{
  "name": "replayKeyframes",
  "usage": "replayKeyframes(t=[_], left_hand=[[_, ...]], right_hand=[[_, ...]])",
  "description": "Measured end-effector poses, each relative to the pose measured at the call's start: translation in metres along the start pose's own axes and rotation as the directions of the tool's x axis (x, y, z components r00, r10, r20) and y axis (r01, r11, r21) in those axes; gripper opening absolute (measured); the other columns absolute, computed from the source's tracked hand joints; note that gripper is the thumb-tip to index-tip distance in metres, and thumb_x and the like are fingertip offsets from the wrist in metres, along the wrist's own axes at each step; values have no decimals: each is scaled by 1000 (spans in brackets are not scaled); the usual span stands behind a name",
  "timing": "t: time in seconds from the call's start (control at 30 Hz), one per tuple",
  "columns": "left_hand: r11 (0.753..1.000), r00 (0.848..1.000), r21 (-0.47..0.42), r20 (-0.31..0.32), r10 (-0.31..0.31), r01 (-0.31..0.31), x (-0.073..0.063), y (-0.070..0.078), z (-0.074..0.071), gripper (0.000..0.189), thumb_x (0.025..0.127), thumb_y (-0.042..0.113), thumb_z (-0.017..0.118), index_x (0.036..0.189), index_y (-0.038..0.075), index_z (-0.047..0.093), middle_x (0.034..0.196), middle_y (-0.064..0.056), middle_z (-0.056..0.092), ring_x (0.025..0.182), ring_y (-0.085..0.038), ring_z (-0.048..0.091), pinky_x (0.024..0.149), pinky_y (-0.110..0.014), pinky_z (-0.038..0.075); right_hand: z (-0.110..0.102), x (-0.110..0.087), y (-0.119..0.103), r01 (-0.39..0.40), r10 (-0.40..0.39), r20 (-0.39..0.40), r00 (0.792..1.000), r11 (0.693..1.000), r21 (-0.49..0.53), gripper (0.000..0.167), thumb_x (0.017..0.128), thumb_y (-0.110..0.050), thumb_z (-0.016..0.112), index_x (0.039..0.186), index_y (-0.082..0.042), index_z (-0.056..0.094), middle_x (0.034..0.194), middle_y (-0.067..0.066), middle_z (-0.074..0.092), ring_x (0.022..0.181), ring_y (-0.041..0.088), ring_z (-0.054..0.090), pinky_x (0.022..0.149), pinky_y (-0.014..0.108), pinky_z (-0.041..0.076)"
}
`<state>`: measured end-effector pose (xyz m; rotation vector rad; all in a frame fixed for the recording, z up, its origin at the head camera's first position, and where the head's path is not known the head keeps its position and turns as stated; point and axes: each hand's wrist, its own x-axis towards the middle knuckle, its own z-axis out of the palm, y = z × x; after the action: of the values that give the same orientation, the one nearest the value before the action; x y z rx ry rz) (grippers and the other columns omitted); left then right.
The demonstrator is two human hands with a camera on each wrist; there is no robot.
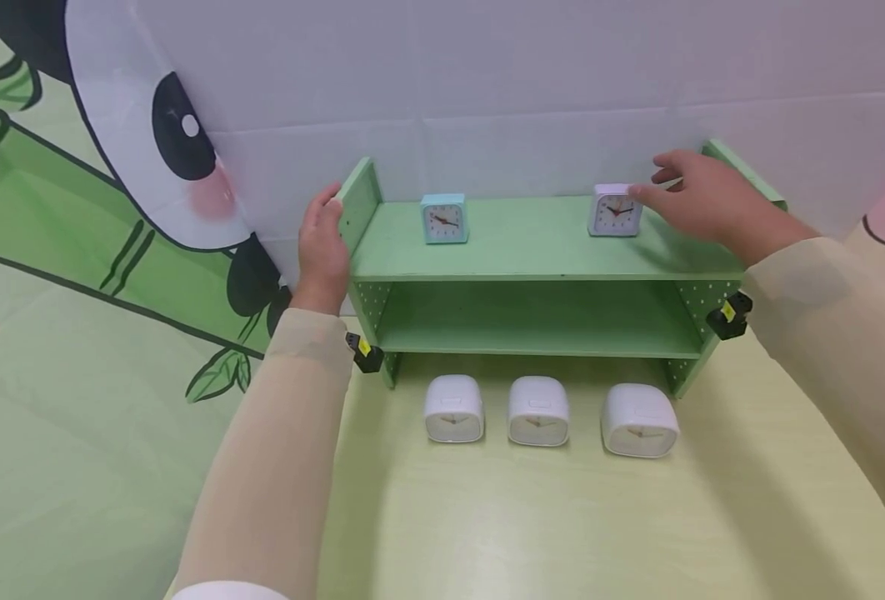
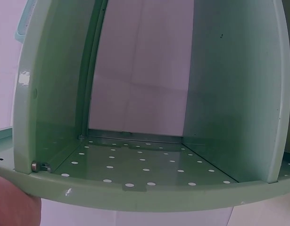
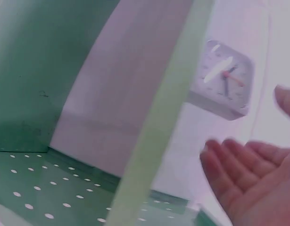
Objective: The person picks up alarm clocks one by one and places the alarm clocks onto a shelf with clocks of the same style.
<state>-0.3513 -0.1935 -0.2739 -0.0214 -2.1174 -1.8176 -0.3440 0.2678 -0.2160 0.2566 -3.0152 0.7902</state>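
In the head view my left hand [image 1: 322, 254] rests against the outer side of the green shelf [image 1: 517, 276], near its top left end panel. Part of that hand [image 2: 15, 202] shows at the panel's edge in the left wrist view. At the right end, my right hand [image 1: 701, 200] hovers above the top board, its fingertips overlapping the lilac clock [image 1: 613, 212]. From the right wrist a gap shows between the loosely bent fingers [image 3: 229, 165] and this clock [image 3: 225, 80]. A light blue clock [image 1: 445, 219] stands on the top board's left half.
On the pale table [image 1: 480, 525], before the shelf, stand three rounded white clocks: a left one [image 1: 453, 408], a middle one [image 1: 538, 411] and a right one [image 1: 640, 420]. A lower board [image 1: 532, 317] spans the dotted end panels. Behind hangs a printed cloth [image 1: 532, 67].
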Motion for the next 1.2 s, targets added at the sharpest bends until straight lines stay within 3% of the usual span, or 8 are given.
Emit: replayKeyframes(t=[0.2,0.37,0.63,0.73,0.8,0.9,1.0,1.2], left_hand=[[1000,1000,-8,12,-2,2,2,0,1,49,111,45,32,157,33,41,151,0,45,131,-21,44,108,-41,37],[999,1000,-30,8,-10,11,3,1,0,48,111,44,32,156,32,41,148,-2,47,128,-25,46,105,-44,40],[999,1000,-39,23,-5,5,5,0,2,49,111,43,32,158,30,40,152,1,45,133,-20,42,109,-41,35],[1000,1000,-28,14,-1,2,5,0,-1,49,111,42,32,158,29,40,149,-1,47,130,-22,45,107,-41,38],[1000,1000,-31,12,-3,3,4,1,-2,49,111,42,32,157,30,41,149,-1,47,129,-23,45,107,-41,38],[999,1000,-43,12,-3,4,3,4,-2,49,111,42,33,157,29,41,150,0,46,131,-23,44,108,-41,37],[999,1000,-51,17,-4,4,2,6,1,49,110,42,33,157,29,41,151,0,45,133,-22,42,108,-39,36],[999,1000,-39,16,-23,23,4,3,3,49,111,42,33,158,29,40,152,1,44,133,-20,41,109,-38,34]], right_hand=[[-3,-23,-3,-6,-1,-115,993,998,-56,79,104,-55,44,158,2,31,149,29,47,133,49,46,105,66,33],[3,-42,-6,48,-45,-201,978,999,10,72,104,-52,48,153,0,40,144,26,53,130,46,50,104,65,36],[41,-83,-1,92,-43,-327,944,987,134,63,104,-45,53,150,-3,47,144,19,56,119,44,59,96,60,44],[57,-97,1,81,-12,-363,932,981,177,61,104,-46,53,148,-5,50,139,19,59,116,41,60,95,54,45],[67,-107,4,61,35,-390,920,971,232,58,103,-47,54,146,-7,53,135,15,61,114,30,61,95,43,46],[81,-120,9,44,113,-446,888,944,326,53,103,-44,56,143,-8,56,128,2,63,111,10,58,92,28,43],[97,-131,16,35,209,-516,830,905,423,44,103,-37,60,137,-8,61,119,-9,63,105,-2,56,89,20,42],[133,-140,31,25,356,-572,739,834,551,34,102,-29,63,130,-9,65,113,-12,62,106,3,59,89,20,44]])
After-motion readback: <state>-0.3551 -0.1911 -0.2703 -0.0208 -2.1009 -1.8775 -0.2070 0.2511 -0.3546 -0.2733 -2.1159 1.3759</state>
